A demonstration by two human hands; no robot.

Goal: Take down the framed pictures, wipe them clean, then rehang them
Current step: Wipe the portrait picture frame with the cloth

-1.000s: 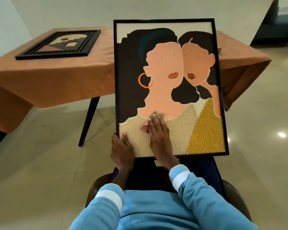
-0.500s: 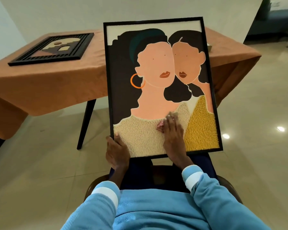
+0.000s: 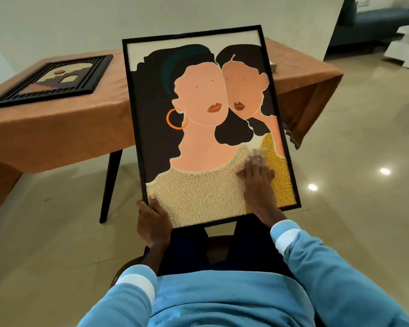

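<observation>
Standing on the lap before the table (image 3: 57,128), the framed picture (image 3: 198,90) leans back, its lower left corner clasped by the left grip (image 3: 152,223). The right grip (image 3: 257,182), fingers flat, has slid a pale cloth (image 3: 257,152) rightward onto the yellow patch: wiping proceeds, rehanging remains.

Home, living/dining area. Glossy beige tile floor (image 3: 340,244) reflecting ceiling lights, plain white wall (image 3: 80,24). Table (image 3: 110,185) on dark slanted legs under a rust-orange tablecloth (image 3: 57,138), 1 framed picture (image 3: 50,81) lying flat on it. Dark blue sofa (image 3: 376,15) and low white furniture (image 3: 406,50) far right. Brown chair (image 3: 123,272) under the seated person.
</observation>
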